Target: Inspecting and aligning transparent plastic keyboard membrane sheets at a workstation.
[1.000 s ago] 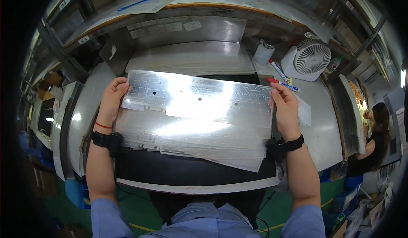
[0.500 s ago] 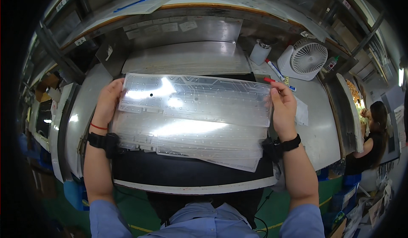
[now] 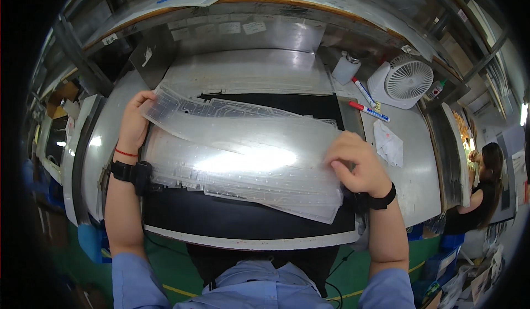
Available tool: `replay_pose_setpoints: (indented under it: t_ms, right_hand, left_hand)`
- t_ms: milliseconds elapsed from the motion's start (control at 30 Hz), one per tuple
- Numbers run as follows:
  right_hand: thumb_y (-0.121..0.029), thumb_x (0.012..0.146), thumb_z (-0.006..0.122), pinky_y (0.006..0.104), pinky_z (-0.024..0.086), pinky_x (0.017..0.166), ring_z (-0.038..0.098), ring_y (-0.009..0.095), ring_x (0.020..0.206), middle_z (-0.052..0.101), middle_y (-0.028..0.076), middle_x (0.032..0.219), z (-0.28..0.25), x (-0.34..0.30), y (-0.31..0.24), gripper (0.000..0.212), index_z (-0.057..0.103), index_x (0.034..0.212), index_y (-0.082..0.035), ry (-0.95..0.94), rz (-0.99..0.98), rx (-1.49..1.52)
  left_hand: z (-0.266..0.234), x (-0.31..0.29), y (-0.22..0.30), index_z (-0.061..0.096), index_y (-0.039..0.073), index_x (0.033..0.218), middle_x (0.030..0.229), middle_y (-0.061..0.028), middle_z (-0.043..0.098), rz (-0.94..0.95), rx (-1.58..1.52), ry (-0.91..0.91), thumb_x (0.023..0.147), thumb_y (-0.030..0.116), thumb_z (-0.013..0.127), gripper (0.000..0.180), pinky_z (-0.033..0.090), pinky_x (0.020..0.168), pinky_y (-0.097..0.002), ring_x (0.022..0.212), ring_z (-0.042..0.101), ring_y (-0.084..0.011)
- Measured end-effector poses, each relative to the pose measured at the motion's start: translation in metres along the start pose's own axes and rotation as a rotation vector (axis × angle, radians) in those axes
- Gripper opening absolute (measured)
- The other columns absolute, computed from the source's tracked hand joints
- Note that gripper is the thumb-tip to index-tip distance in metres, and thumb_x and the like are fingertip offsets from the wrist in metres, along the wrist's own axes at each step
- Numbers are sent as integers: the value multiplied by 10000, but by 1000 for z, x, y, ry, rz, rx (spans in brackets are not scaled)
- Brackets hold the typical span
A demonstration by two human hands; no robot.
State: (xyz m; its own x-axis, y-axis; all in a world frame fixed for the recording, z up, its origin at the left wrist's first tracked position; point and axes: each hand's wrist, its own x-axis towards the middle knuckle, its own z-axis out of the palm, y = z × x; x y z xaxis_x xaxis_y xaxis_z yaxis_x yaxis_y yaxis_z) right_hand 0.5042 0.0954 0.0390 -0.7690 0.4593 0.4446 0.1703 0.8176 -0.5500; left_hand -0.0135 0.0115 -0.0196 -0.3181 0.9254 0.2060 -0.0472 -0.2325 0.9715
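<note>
A clear plastic film sheet (image 3: 185,109) printed with fine circuit-like lines bows across the bench. My left hand (image 3: 134,120) pinches its left end, which is raised. At the right end, my right hand (image 3: 359,163) is closed with curled fingers, thumb and fingertips at the film's edge; glare partly hides the grip there. Beneath lies an uneven stack of similar clear films (image 3: 298,201), its lower right corner fanned out. The stack rests on a black mat (image 3: 193,212).
Beyond the mat stands a metal plate (image 3: 243,69). To the right are a white fan (image 3: 406,83), a pump bottle (image 3: 346,68), a red-capped marker (image 3: 369,111) and a crumpled white wipe (image 3: 388,143). A shelf (image 3: 276,1) spans the back. Another person (image 3: 483,185) sits far right.
My right hand has come inward and nearer with its fingers curling. The upper film, flatter before, now bows and twists, with its left end raised. The red-capped marker now shows fully.
</note>
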Motion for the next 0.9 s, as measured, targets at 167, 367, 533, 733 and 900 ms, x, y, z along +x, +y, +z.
replay_pose_setpoints:
  t_ms: [167, 367, 533, 733, 900]
  right_hand:
    - [-66, 762, 696, 371, 488, 701, 607, 286, 784, 642, 92, 823, 13, -2, -1, 53, 693, 811, -44, -51, 49, -18]
    - [-85, 758, 710, 380, 489, 659, 616, 279, 751, 625, 69, 790, 16, 2, -15, 67, 717, 822, -68, -131, -20, -169]
    - [-109, 758, 717, 378, 471, 629, 603, 265, 723, 599, 51, 760, 17, 1, -19, 41, 706, 792, -88, -127, -69, -281]
    - [-120, 765, 719, 366, 463, 619, 584, 237, 726, 567, 33, 740, 18, 1, -23, 37, 699, 790, -102, -149, -103, -373]
    - [-118, 761, 720, 360, 465, 619, 582, 229, 732, 567, 29, 742, 19, 1, -24, 39, 694, 784, -100, -143, -110, -396]
  left_hand:
    - [17, 1, 7, 605, 36, 1149, 1116, -56, 662, -130, 21, 119, 1002, 98, 529, 177, 504, 867, -257, 959, 627, -131]
    - [14, 0, 7, 591, 20, 1168, 1109, -74, 663, -180, -51, 127, 998, 103, 528, 199, 518, 846, -262, 943, 640, -139]
    - [12, 3, 6, 594, 23, 1160, 1098, -75, 674, -175, -31, 122, 996, 100, 528, 193, 527, 834, -258, 939, 652, -140]
    - [7, 4, 3, 601, 36, 1183, 1122, -65, 688, -188, -15, 107, 1015, 107, 499, 209, 537, 858, -248, 971, 662, -129]
    - [8, 3, 3, 599, 31, 1181, 1124, -71, 686, -186, -24, 117, 1009, 103, 507, 207, 535, 857, -251, 971, 660, -133]
